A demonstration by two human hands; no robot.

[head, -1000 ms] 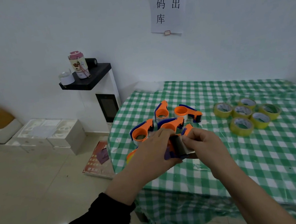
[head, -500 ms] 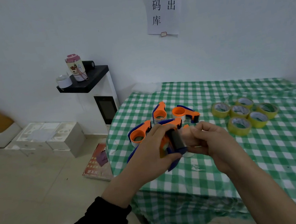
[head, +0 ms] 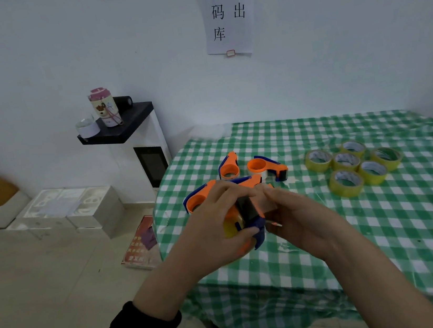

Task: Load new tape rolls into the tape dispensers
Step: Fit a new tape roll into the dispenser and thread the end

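Note:
My left hand (head: pixel 212 225) grips an orange and blue tape dispenser (head: pixel 247 219) above the table's near left edge; a yellow tape roll (head: pixel 230 226) sits in it. My right hand (head: pixel 297 219) pinches the tape end at the dispenser's front, its fingertips partly hidden behind the dispenser. Several more orange and blue dispensers (head: pixel 262 167) lie on the green checked tablecloth (head: pixel 383 224) behind my hands. Several yellow tape rolls (head: pixel 348 171) lie grouped at the right.
A white cabinet with a black top (head: pixel 133 125) stands left of the table, holding a pink-lidded bottle (head: pixel 104 107). White boxes (head: pixel 72 207) and a red booklet (head: pixel 140 245) lie on the floor at left. A paper sign (head: pixel 229 10) hangs on the wall.
Both hands have lifted the dispenser slightly and turned it, so its dark front end now faces me. My right hand has shifted its pinch at the front.

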